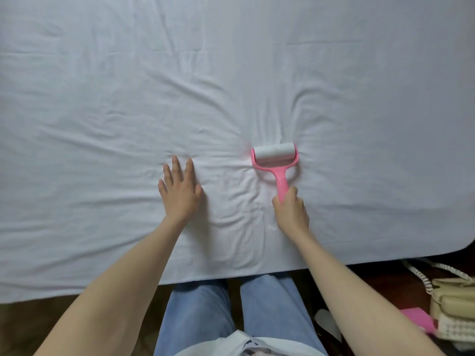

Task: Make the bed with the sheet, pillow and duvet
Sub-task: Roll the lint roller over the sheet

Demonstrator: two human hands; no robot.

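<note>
Standing at the edge of the bed, a person in blue jeans (205, 317) and a white top (244, 345) leans over it. At the far right, low down, a cream phone (452, 304) with a curly cord sits near the bed's corner, with something pink (417, 318) beside it.

Both bare arms reach out over the white sheet (102, 124). The sheet covers the whole bed and has many wrinkles.

The left hand (180, 191) lies flat on the sheet, with its fingers straight and spread apart. It holds nothing.

The right hand (290, 209) has its fingers curled tight around the pink handle of a lint roller (276, 158). The roller's white drum presses on the sheet, a little farther out than the hands. Wrinkles fan out from the drum.

Past the roller, the sheet looks smoother.
</note>
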